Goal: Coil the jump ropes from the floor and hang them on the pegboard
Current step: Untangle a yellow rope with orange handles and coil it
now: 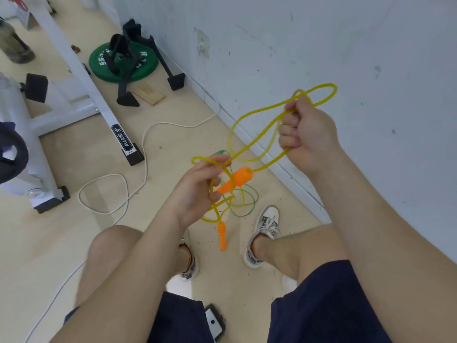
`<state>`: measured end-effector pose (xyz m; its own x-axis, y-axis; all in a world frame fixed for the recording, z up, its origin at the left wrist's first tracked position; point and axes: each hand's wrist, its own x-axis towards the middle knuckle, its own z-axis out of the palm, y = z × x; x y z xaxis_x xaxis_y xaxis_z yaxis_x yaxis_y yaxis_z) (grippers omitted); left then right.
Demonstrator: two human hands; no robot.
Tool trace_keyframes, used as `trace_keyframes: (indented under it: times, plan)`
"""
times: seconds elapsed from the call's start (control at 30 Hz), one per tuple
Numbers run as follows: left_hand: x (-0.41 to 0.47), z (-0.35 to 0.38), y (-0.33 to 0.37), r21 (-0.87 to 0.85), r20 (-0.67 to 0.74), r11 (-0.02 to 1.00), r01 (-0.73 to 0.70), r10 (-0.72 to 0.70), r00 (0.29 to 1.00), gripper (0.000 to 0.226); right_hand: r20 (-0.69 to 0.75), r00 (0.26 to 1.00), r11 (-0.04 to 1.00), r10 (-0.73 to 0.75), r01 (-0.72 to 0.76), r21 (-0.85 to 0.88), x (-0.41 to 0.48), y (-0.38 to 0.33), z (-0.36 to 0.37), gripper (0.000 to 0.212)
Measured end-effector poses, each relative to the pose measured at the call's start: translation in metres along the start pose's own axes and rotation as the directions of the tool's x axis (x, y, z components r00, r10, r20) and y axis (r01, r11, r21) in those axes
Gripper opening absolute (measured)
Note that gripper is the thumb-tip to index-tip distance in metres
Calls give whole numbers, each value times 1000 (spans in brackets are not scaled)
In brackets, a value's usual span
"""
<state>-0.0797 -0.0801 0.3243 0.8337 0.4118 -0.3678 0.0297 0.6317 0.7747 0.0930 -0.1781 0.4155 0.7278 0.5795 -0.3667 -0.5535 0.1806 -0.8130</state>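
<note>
A yellow jump rope (324,84) runs diagonally between the hands, the right hand (306,134) fisted round gathered loops by the wall (346,45), the lower left hand (197,191) pinching a strand and an orange handle (237,180), nearest the dangling loose end.

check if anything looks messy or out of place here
The yellow rope is no neat coil: uneven loops sprawl between the left hand and the right hand, and one orange handle dangles below. A green rope lies tangled on the floor beneath it. A white cable also snakes loose across the floor.
</note>
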Motion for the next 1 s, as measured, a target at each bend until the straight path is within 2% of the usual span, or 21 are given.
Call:
trace_keyframes:
  times: [0.03,0.1,0.13,0.2,0.27,0.3,0.33,0.4,0.43,0.47,0.5,0.53,0.6,0.67,0.7,0.73,0.8,0.87,0.93,1.0]
  plan:
    - [0,-2,5,-44,11,999,10,-10,1000,14,-49,996,995,-76,73,-67,1,-2,-3,35]
    - [0,-9,13,23,-24,999,38,-38,999,18,-143,958,948,-247,209,-240,5,-5,-12,36]
    - [1,-13,16,165,-91,985,40,-25,996,23,-189,923,906,-336,261,-334,9,-5,-17,37]
    - [3,-19,20,488,-197,872,26,81,977,29,-240,839,801,-488,322,-505,16,-4,-26,42]
    - [5,-28,21,661,-227,747,65,117,967,30,-252,798,742,-548,324,-587,21,-1,-33,45]
    - [6,-33,20,719,-217,690,88,102,971,30,-262,804,756,-534,315,-574,22,0,-34,47]
    - [8,-40,16,798,-188,591,117,59,980,34,-269,825,791,-498,304,-532,21,2,-35,47]
    - [6,-53,11,968,-137,193,163,-140,981,51,-271,868,863,-417,284,-418,16,0,-34,44]
    - [2,-57,8,986,-146,30,161,-285,947,56,-275,879,887,-389,277,-371,14,-2,-35,43]
    - [-2,-60,3,988,-149,-29,151,-423,894,54,-278,888,905,-366,270,-327,14,-6,-36,42]
    - [-4,-63,-2,991,-132,-34,132,-502,855,43,-278,898,921,-341,261,-289,13,-11,-36,42]
    - [-6,-62,-5,993,-109,-18,115,-506,856,32,-271,911,934,-312,241,-266,14,-15,-37,42]
    - [-3,-55,-10,990,-77,82,114,-361,929,21,-227,946,954,-231,174,-244,13,-15,-34,41]
    - [4,-39,-14,933,-70,335,133,-195,978,11,-135,983,976,-124,97,-193,8,-9,-29,41]
    - [7,-27,-16,888,-39,449,97,-138,990,6,-83,994,985,-71,57,-162,4,-6,-25,41]
    - [8,-11,-18,857,11,514,31,-77,997,18,-30,999,990,-28,23,-139,1,-3,-21,41]
    - [9,23,-22,817,113,564,-120,48,992,50,73,997,992,19,-10,-127,-8,-2,-13,41]
    - [11,53,-23,796,159,568,-211,140,977,59,158,987,990,28,-5,-144,-18,-4,-4,41]
    - [17,71,-24,779,169,571,-259,206,964,36,229,973,986,17,22,-164,-24,-8,2,41]
    - [21,73,-25,704,107,668,-241,237,966,15,265,964,966,-14,81,-245,-26,-12,5,43]
